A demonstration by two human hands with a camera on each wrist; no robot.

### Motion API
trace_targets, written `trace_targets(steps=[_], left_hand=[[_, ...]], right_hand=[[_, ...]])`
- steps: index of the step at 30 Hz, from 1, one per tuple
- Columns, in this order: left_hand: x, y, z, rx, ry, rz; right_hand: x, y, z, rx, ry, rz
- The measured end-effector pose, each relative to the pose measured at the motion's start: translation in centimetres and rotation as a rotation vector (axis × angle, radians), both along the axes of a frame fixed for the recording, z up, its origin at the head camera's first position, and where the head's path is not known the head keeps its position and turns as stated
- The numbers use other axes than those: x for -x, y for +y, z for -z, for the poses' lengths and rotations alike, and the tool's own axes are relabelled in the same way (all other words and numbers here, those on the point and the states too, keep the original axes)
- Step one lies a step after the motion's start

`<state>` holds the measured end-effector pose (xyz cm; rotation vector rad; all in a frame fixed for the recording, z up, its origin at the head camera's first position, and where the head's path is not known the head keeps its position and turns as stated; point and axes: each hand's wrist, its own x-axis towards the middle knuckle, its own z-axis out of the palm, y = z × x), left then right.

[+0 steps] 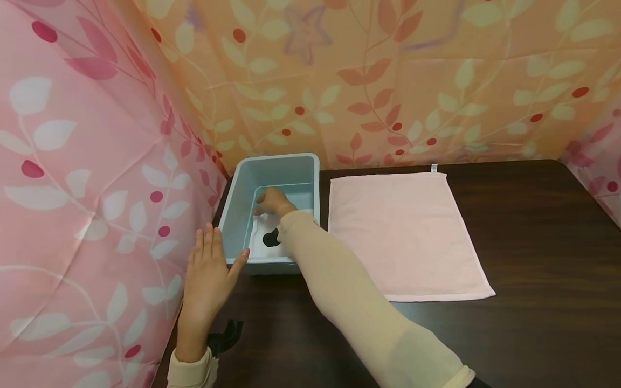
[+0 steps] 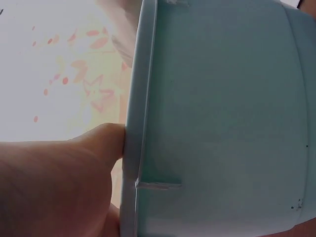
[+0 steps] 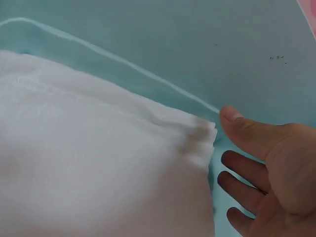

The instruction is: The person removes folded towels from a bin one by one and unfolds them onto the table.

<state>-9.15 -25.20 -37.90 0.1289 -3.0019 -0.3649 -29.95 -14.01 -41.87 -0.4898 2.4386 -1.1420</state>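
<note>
A light blue plastic bin [image 1: 233,215] stands at the left of the table. Inside it lies a folded white cloth [image 3: 98,148], its layered edges visible in the right wrist view. My right hand [image 1: 274,202] reaches into the bin, beside a corner of the cloth. In the right wrist view its thumb and loosely bent fingers have nothing between them. My left hand [image 1: 211,275] rests at the bin's near left corner, fingers straight along the outside and thumb over the rim [image 2: 136,133].
A pink towel [image 1: 402,237] lies flat on the dark wood table [image 1: 533,242], right of the bin. A pink patterned curtain [image 1: 97,188] hangs close along the left side, and an orange one [image 1: 388,81] hangs behind the table.
</note>
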Motion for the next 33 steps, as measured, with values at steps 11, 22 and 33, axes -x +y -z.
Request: trace_targets(steps=[11,22,33], left_hand=[[-0.3,0.3,0.0,-0.001,0.001,-0.007],[-0.1,0.7,0.1,-0.004,-0.010,-0.018],[0.4,0.7,0.3,-0.013,-0.013,-0.014]], right_hand=[[-0.4,0.1,0.2,-0.064,-0.038,-0.035],[0.1,0.2,0.5,-0.075,0.017,-0.014],[0.8,0.5,0.0,-0.123,0.094,-0.028]])
